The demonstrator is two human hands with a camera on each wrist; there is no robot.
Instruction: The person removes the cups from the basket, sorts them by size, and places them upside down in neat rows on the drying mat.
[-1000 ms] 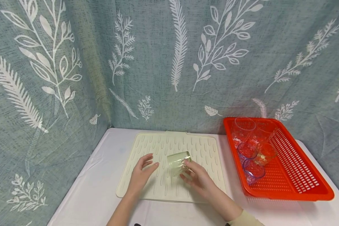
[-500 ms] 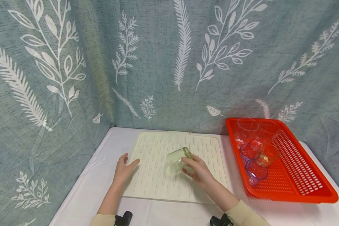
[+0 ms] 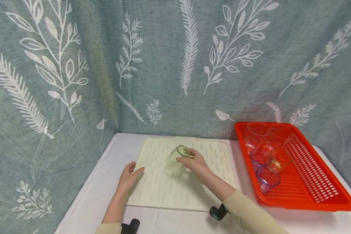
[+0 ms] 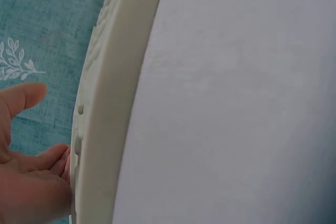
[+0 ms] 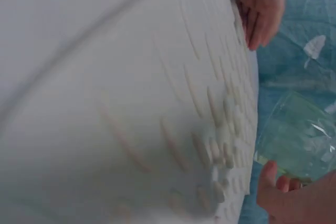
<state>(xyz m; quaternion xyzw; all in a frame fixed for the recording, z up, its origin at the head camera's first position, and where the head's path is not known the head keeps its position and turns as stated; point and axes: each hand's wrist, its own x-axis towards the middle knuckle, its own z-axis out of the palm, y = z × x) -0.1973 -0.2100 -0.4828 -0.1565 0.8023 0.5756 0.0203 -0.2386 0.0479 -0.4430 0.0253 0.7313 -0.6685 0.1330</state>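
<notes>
My right hand (image 3: pixel 194 162) grips a clear pale-green drinking glass (image 3: pixel 175 162) near one end, over the middle of the cream ridged drying mat (image 3: pixel 158 191). The glass tilts, with its gripped, ringed end raised toward the upper right. In the right wrist view the fingers curl at the lower end of the glass (image 5: pixel 299 135). My left hand (image 3: pixel 128 177) is by the mat's left edge, thumb spread and fingers relaxed, holding nothing. The left wrist view has this hand (image 4: pixel 31 182) close beside the mat's rim (image 4: pixel 113 98); whether it touches is unclear.
At the right stands a red slotted plastic basket (image 3: pixel 304 208). Several clear glasses sit in its left part, including a blue-rimmed glass (image 3: pixel 268 177). A white cloth (image 3: pixel 84 201) covers the table, and a patterned teal curtain (image 3: pixel 163 65) hangs behind and at left.
My left hand has drawn back left, away from the glass, to the mat's edge. My right hand has turned the glass, bringing its ringed end upward and slightly left.
</notes>
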